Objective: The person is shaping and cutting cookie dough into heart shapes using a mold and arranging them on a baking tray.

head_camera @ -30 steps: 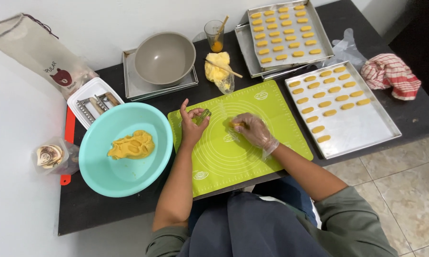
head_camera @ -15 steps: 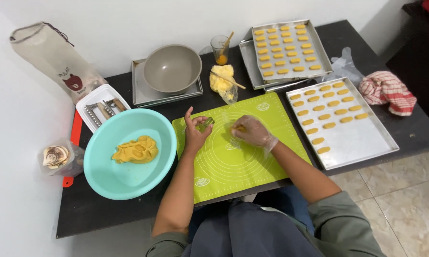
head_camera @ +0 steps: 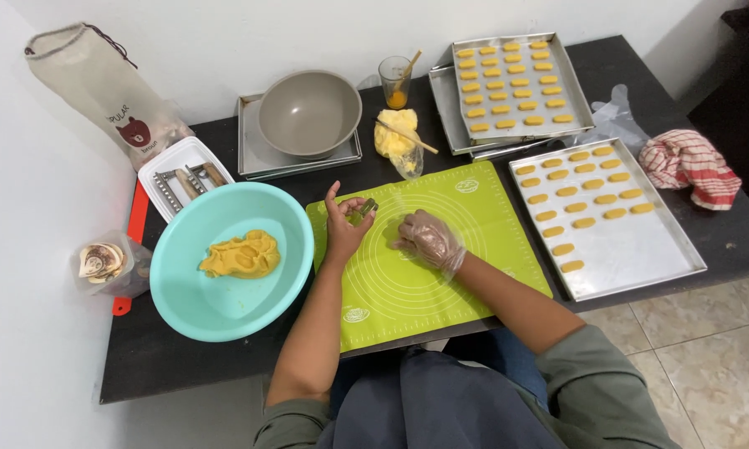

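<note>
My left hand (head_camera: 343, 223) is raised over the left part of the green silicone mat (head_camera: 424, 274), pinching a small metal cutter (head_camera: 363, 209) between thumb and fingers. My right hand (head_camera: 428, 238), in a clear plastic glove, presses down on the mat's middle with its fingers curled; whether dough lies under it is hidden. To the left, a turquoise bowl (head_camera: 224, 308) holds a lump of yellow dough (head_camera: 241, 254). To the right, a metal baking tray (head_camera: 640, 249) carries several shaped dough pieces (head_camera: 572, 205).
A second tray of dough pieces (head_camera: 511, 83), a glass with yolk and a brush (head_camera: 397, 83), a dough-filled bag (head_camera: 397, 137), a grey bowl (head_camera: 309, 112), a white box of tools (head_camera: 183, 175), a cloth bag (head_camera: 100, 83) and a red-striped towel (head_camera: 690, 164) crowd the black table (head_camera: 183, 366).
My right hand slid left and toward me and now presses flat on the mat. The left hand keeps its hold on the cutter. The view has shifted slightly.
</note>
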